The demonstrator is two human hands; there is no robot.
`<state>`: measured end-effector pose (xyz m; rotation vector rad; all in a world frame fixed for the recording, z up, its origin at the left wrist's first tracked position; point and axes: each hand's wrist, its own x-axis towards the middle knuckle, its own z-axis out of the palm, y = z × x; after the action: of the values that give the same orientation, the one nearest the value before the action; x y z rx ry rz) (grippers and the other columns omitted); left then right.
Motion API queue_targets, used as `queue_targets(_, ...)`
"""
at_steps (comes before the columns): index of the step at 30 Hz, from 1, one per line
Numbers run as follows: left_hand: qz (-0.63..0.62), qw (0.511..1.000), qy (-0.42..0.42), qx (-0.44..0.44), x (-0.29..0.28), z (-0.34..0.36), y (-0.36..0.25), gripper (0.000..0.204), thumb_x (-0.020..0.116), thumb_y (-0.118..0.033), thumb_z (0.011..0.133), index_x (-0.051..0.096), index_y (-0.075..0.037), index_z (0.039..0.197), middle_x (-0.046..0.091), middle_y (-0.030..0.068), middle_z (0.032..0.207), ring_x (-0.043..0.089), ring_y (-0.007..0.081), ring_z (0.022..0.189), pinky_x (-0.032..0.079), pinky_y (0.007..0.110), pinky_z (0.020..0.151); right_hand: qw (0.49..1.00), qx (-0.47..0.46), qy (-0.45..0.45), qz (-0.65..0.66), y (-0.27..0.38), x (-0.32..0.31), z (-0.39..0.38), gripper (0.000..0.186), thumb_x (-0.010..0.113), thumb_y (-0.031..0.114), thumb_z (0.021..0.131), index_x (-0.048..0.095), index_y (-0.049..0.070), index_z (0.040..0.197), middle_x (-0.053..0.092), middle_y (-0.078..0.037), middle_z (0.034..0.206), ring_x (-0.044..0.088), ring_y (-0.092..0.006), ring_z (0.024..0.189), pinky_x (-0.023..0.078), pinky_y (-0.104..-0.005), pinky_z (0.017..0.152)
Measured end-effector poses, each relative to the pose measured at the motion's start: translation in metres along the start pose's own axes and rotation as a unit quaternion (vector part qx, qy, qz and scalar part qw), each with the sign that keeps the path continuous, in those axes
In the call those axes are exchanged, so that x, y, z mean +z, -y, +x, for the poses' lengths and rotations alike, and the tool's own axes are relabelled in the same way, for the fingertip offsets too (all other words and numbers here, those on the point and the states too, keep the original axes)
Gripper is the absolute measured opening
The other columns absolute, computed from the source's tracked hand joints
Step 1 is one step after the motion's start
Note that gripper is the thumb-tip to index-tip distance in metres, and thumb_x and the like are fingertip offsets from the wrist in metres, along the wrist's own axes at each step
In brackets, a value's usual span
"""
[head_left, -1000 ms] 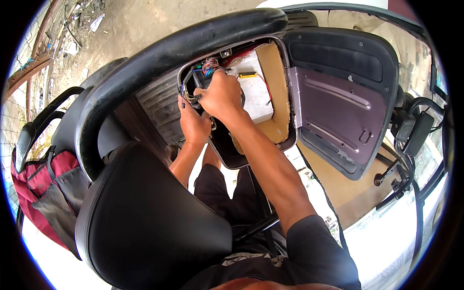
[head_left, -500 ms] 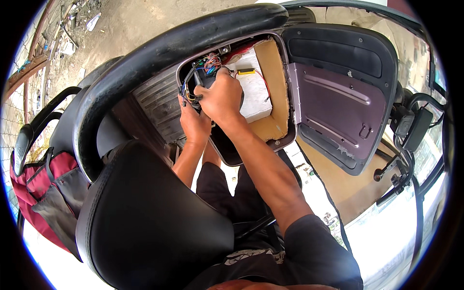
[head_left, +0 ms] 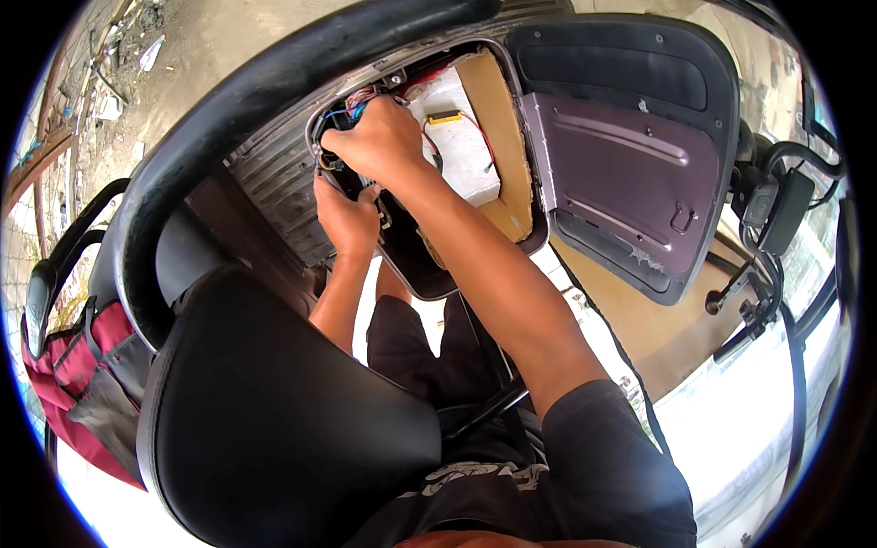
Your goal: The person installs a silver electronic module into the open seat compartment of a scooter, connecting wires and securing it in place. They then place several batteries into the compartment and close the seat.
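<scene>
Deep inside the open compartment point(head_left: 512, 196) under the raised scooter seat point(head_left: 274, 402), the right hand point(head_left: 375, 142) is curled into a loose fist over a bundle of coloured wires point(head_left: 352, 108), its fingers closed around something at the upper left corner, though the knuckles hide exactly what they pinch. Just below those fingers, the left hand point(head_left: 345, 219) comes up from underneath, its fingers bent against the black rim of the opening and the dark part beside the wiring; whether it grips a connector or only steadies it cannot be told. To the right of the right-hand fingers lies a white block-shaped unit point(head_left: 461, 142) with a small yellow piece point(head_left: 445, 117) on top and a thin red lead running down its side. Further right, the purple-grey lid panel point(head_left: 630, 183) stands swung open. Doing this step well probably means keeping the lower hand as a brace while the upper one works the wires gently, pulling on plug bodies rather than on the strands, and keeping the red lead clear of the fingers. A red bag point(head_left: 82, 384) hangs far to the left.
</scene>
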<state>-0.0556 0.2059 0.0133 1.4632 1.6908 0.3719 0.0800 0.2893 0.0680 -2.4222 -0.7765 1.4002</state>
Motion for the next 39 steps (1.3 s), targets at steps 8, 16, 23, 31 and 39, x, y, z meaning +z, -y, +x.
queue_targets(8,-0.054,0.998,0.015,-0.009,-0.002,0.000,-0.002,0.042,0.082,-0.003,0.077,0.055,-0.001,0.109,0.072,0.0168,0.099,0.072,0.0271,0.092,0.054,0.038,0.081,0.994,-0.070,-0.081,-0.008,-0.021,0.019,0.011,0.033,0.071,0.022,0.068,0.068,-0.011,0.072,0.070,-0.030,0.083,0.071,-0.0436,0.081,0.057,-0.0464,0.077)
queue_targets(16,-0.020,0.992,0.096,-0.073,-0.022,-0.005,-0.012,0.056,0.083,-0.009,0.079,0.053,0.005,0.124,0.072,0.0212,0.099,0.072,0.0358,0.092,0.054,0.041,0.083,0.992,-0.084,-0.086,0.027,-0.024,0.012,-0.003,0.037,0.069,0.020,0.072,0.062,-0.013,0.085,0.068,-0.033,0.083,0.070,-0.0477,0.083,0.057,-0.0496,0.080)
queue_targets(23,0.040,0.992,0.095,-0.077,-0.019,-0.009,-0.006,0.052,0.086,-0.016,0.077,0.057,0.005,0.114,0.070,0.0209,0.086,0.070,0.0361,0.079,0.053,0.042,0.075,0.992,-0.058,-0.087,0.076,-0.024,0.003,-0.004,0.035,0.072,0.024,0.070,0.063,-0.009,0.075,0.068,-0.029,0.074,0.070,-0.0464,0.076,0.056,-0.0486,0.073)
queue_targets(31,-0.015,0.996,0.069,-0.059,-0.017,-0.018,-0.012,0.045,0.081,-0.011,0.082,0.059,0.006,0.118,0.071,0.0209,0.088,0.070,0.0362,0.079,0.054,0.039,0.074,0.990,-0.027,-0.085,0.105,-0.016,-0.005,-0.011,0.033,0.072,0.024,0.071,0.064,-0.007,0.076,0.069,-0.025,0.074,0.070,-0.0403,0.073,0.055,-0.0454,0.072)
queue_targets(39,-0.020,0.999,0.026,-0.007,-0.001,-0.023,0.009,0.064,0.075,-0.006,0.084,0.044,0.010,0.138,0.068,0.0293,0.110,0.066,0.0473,0.101,0.052,0.045,0.086,0.984,0.000,-0.146,0.097,-0.010,0.009,-0.021,0.036,0.073,0.024,0.071,0.063,-0.009,0.081,0.070,-0.027,0.081,0.070,-0.0434,0.079,0.055,-0.0459,0.077)
